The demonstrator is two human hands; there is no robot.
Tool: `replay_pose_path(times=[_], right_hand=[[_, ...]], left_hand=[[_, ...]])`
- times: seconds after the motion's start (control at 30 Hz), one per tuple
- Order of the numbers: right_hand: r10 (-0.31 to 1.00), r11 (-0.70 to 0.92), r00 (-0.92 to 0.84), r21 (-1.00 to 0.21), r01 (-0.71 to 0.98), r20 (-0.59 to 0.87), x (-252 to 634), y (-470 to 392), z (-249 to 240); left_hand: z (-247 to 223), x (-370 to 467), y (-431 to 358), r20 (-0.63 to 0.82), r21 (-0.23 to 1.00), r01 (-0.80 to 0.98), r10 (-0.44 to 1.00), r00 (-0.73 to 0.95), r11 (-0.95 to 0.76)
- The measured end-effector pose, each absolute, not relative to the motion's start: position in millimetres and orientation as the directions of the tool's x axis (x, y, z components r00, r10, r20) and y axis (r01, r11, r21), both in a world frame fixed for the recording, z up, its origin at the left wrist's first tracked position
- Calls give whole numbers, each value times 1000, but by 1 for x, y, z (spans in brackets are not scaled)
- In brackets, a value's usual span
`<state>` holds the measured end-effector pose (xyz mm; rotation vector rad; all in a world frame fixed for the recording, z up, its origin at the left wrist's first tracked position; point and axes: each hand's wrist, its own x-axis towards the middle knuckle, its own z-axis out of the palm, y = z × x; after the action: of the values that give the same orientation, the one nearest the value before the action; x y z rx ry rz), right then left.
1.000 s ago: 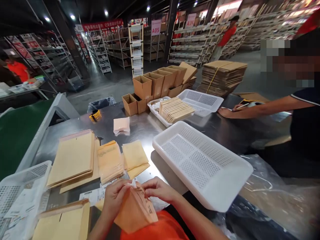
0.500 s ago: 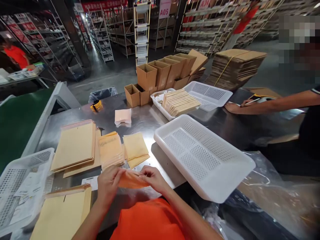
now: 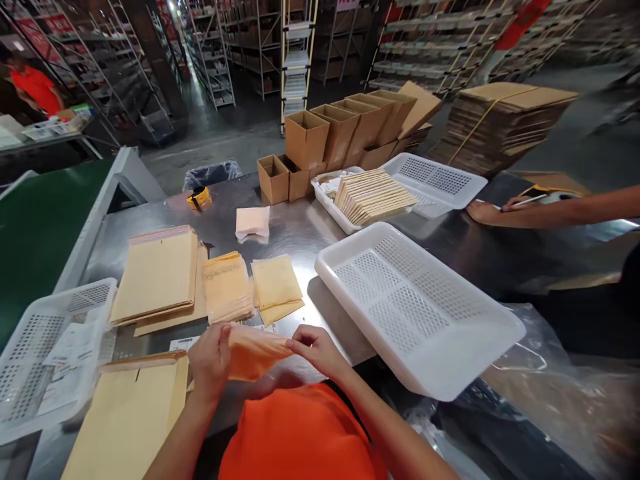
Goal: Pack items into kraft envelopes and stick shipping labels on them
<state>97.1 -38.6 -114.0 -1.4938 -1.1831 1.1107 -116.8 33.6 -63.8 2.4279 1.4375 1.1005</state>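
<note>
Between my two hands, close to my body, stretches a small padded envelope [image 3: 257,350], its near face tinted orange. My left hand [image 3: 211,357] is closed on its left end, with the thumb on top. At the right corner, the thumb and fingers of my right hand [image 3: 315,348] pinch its edge. Just beyond lie a pile of small padded envelopes [image 3: 227,288] and a shorter pile of yellowish envelopes [image 3: 277,283]. A printed label [image 3: 183,343] is partly hidden behind my left hand.
An empty white basket [image 3: 445,333] stands right of my hands. Large envelopes [image 3: 159,270] and a basket of papers [image 3: 103,320] are at left. Cardboard boxes [image 3: 306,140] stand at the back. A co-worker's hand [image 3: 483,212] rests on the table at right.
The envelope is now spread wider between my hands, showing more of its face. My left hand has shifted slightly left and my right hand slightly right. The view has tilted down a little.
</note>
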Motion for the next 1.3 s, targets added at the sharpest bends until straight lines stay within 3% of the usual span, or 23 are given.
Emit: replay_pose_path(times=[0.13, 0.27, 0.43, 0.53, 0.67, 0.73, 0.87, 1.0, 1.07, 1.17, 1.3], right_hand=[[979, -35, 204, -968, 248, 17, 105, -42, -89], [953, 44, 292, -989, 143, 84, 115, -43, -79], [981, 84, 175, -996, 40, 90, 118, -35, -91], [993, 29, 113, -998, -52, 23, 108, -27, -100], [945, -44, 313, -985, -167, -95, 95, -21, -98], [880, -29, 459, -980, -198, -118, 93, -21, -92], [798, 25, 599, -989, -146, -68, 94, -27, -80], [786, 25, 617, -995, -100, -42, 100, -32, -76], [738, 37, 674, -994, -100, -40, 104, -33, -76], [706, 43, 707, -994, -102, -42, 108, -33, -77], [762, 12, 647, -999, -50, -23, 102, -31, -81]], left_hand=[[-71, -121, 34, 542, 401, 736, 789, 289, -545], [-72, -119, 30, 554, 415, 702, 773, 309, -578], [-62, -126, 28, 418, 664, 649, 904, 92, -373], [-58, -127, 31, 311, 776, 546, 945, 103, -315], [-62, -120, 35, 168, 907, 379, 983, 75, -184], [-67, -115, 34, 68, 951, 288, 986, 154, -111], [-85, -105, 27, -98, 914, 403, 938, 331, -46], [-107, -103, 22, 19, 885, 438, 951, 307, -159], [-111, -107, 23, -14, 905, 410, 955, 297, -114], [-101, -114, 26, -77, 954, 300, 967, 241, 1], [-75, -116, 25, 39, 970, 220, 958, 284, -105]])
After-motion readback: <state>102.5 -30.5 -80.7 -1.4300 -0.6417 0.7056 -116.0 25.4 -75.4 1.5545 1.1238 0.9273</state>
